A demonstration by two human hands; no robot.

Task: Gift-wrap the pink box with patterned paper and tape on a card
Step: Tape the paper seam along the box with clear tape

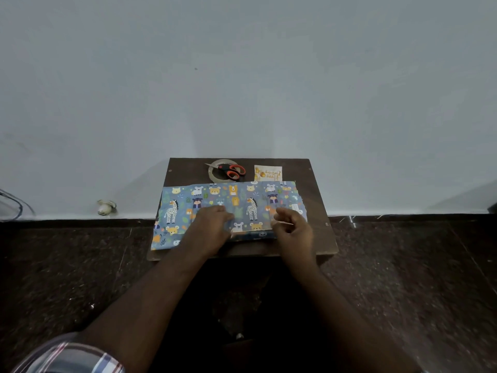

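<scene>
Blue wrapping paper with cartoon animals lies across the small brown table, folded over a box that is fully hidden beneath it. My left hand presses flat on the folded paper at the middle. My right hand hovers with loosely curled fingers over the paper's right part, fingertips at the paper edge; whether it pinches the paper is unclear. A small white card with gold print lies at the table's back right.
A clear tape roll sits at the table's back with red-handled scissors lying across it. The table stands against a pale wall on a dark speckled floor. A small white object lies by the wall on the left.
</scene>
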